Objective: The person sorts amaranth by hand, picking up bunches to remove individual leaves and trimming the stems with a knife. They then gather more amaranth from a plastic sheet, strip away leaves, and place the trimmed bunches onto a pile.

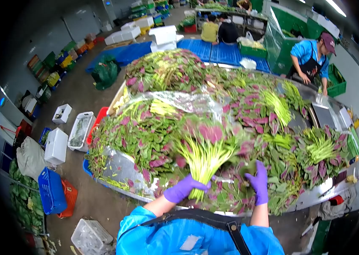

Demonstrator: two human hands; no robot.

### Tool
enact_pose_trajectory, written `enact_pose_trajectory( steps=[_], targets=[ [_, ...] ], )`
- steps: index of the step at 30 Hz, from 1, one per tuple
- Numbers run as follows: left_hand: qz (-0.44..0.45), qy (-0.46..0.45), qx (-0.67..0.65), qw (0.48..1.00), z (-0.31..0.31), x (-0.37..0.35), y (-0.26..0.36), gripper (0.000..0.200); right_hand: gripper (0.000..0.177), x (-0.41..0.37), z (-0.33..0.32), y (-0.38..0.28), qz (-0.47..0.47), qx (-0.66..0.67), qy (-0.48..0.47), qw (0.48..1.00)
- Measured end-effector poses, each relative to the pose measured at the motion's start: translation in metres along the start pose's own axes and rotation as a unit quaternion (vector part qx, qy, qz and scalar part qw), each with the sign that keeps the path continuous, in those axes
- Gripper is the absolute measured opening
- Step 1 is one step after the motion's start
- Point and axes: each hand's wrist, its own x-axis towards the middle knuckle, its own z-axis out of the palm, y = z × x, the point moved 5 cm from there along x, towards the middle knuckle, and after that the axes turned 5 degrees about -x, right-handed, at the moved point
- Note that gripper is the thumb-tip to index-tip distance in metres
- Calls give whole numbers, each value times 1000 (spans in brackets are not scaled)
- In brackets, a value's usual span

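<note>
My left hand [186,188], in a purple glove, is closed round the lower stems of a bunch of amaranth greens [207,159]. The pale stems fan upward and the green-and-purple leaves point away from me, slightly blurred. To its right, my gloved right hand [258,182] is raised over the loose leaves with thumb and fingers apart, a blurred green leaf right beside the thumb. Beneath both hands, loose amaranth leaves [226,197] cover the near side of the metal table [122,168].
A large heap of amaranth [166,70] lies at the back behind clear plastic sheeting [179,98]. Tied-looking bunches [322,146] rest at the right. A co-worker [311,59] stands at the far right end. White, blue and orange crates [52,191] stand on the floor at left.
</note>
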Motion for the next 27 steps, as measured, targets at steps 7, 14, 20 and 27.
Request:
enact_pose_trajectory(
  steps=[7, 14, 20, 27],
  targets=[
    [50, 176, 710, 680, -55, 33, -58, 51, 53, -77, 183, -110, 177, 666, -300, 659],
    [-115, 45, 654, 746, -60, 16, -88, 67, 40, -114, 170, -114, 386, 730, -296, 480],
    [-170, 9, 35, 985, -69, 2, -89, 48, 37, -108, 169, -109, 314, 747, -282, 514],
    [-206, 45, -78, 974, -23, 1, -112, 44, 32, -96, 126, -109, 265, 637, -277, 669]
  ],
)
